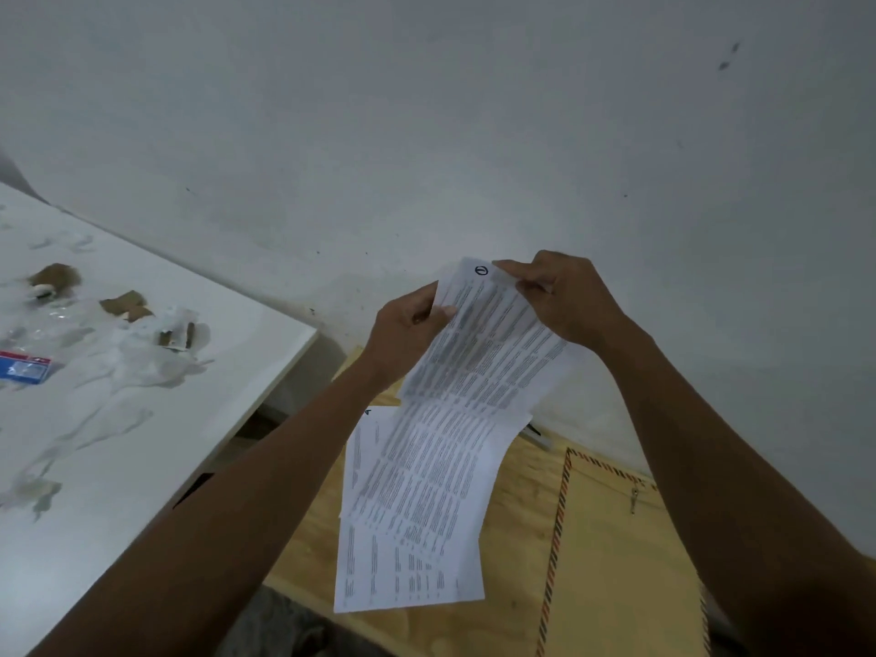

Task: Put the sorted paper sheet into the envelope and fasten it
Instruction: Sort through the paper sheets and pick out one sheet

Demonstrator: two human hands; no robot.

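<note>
I see the printed paper sheet point(479, 353) at centre frame, white with dense columns of small text and a circled mark at its top corner, lifted and creased across its middle. Another printed sheet point(403, 576) lies below it. The manila envelope point(621, 561), striped along its edge, lies flat at lower right.

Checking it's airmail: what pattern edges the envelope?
Red and dark diagonal stripes along the envelope border, head view.

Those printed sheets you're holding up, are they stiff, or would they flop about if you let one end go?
Probably floppy: the printed sheets already sag and bend along a crease below where the left hand and right hand pinch the top edge. They look light, since fingertips alone carry them. The lower sheets fan apart, so they may slip loose.
</note>
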